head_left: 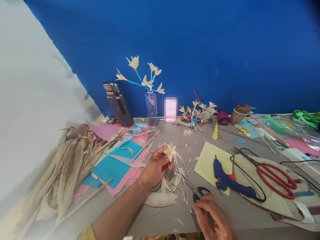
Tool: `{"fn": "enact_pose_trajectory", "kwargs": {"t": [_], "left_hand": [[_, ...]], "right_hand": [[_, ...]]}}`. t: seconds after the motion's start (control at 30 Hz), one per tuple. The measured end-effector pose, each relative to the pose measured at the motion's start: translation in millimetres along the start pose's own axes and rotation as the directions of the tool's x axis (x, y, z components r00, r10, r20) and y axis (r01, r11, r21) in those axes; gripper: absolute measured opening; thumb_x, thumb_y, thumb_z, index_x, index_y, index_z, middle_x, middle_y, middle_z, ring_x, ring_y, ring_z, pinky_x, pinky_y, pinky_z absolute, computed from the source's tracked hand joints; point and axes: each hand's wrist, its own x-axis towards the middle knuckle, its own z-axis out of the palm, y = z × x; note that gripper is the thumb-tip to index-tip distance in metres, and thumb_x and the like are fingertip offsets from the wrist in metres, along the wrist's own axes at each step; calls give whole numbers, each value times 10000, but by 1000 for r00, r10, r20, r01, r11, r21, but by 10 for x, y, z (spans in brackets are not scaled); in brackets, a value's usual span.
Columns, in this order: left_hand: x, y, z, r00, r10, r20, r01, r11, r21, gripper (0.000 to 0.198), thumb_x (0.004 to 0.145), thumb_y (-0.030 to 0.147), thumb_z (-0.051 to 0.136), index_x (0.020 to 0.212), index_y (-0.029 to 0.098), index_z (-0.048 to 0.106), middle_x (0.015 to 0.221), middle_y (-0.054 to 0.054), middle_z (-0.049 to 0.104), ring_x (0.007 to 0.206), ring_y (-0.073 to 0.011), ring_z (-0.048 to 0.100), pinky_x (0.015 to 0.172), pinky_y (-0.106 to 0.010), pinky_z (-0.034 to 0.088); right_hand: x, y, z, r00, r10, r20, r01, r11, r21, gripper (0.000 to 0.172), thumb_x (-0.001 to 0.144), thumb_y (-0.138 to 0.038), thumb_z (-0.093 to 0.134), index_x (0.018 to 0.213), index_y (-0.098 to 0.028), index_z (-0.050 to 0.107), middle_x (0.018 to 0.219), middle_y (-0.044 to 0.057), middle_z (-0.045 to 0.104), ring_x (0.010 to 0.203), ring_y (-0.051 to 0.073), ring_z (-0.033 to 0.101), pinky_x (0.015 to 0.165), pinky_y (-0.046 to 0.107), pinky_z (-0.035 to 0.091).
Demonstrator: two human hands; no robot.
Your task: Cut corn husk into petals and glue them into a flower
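My left hand (155, 166) is closed in a pinch on a small cream husk flower (170, 151), holding it upright above the grey table (160, 216). Thin husk strips hang below the flower. My right hand (212, 218) lies low at the front edge, fingers curled beside black-handled scissors (201, 193); whether it grips anything is hidden. Loose husk petals (161, 199) lie between the two hands.
A heap of dried husks (62, 166) and blue and pink paper sheets (115, 166) lie at left. At right are a blue glue gun (227, 180) on yellow paper and red scissors (275, 176). At the back stand a flask (118, 104), a vase of flowers (151, 106) and a flower bunch (196, 115).
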Motion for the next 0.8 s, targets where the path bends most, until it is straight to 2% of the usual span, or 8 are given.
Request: {"fn": "enact_pose_trajectory", "kwargs": {"t": [0.1,0.2,0.33,0.53,0.8], "left_hand": [[13,17,-8,999,-3,-45,2,1000,-26,268,753,250,808,802,186,552,636,45,562,499,-71,462,570,-242,339],[19,35,-19,998,-14,-60,11,999,-52,294,729,223,823,811,190,542,671,39,584,498,-64,452,561,-237,342],[17,40,-28,1000,16,-10,-17,1000,-6,293,710,237,840,844,189,584,636,48,552,521,-77,468,568,-241,345],[-15,69,9,998,34,44,-39,992,121,310,724,350,832,858,175,614,586,55,520,529,-74,456,586,-230,349],[-10,47,40,998,41,57,-46,996,74,287,763,325,787,812,196,535,730,30,605,520,-82,513,556,-240,373]], "right_hand": [[-3,5,3,1000,-13,4,13,1000,-2,143,873,-55,582,858,-197,583,694,40,595,569,143,558,537,241,487],[-3,-12,18,999,37,-17,-37,999,6,141,902,-80,561,825,-196,576,680,35,575,556,140,532,527,244,471],[3,-22,39,999,44,-33,-44,999,2,138,902,-89,565,809,-190,580,688,35,566,556,138,529,515,244,453],[8,0,58,999,15,-52,-16,1000,-17,144,906,-89,557,807,-193,564,685,32,562,556,135,512,497,239,428],[-36,16,93,998,26,-52,-30,996,-88,147,920,-100,558,815,-202,545,711,27,566,584,133,514,533,240,434]]}}
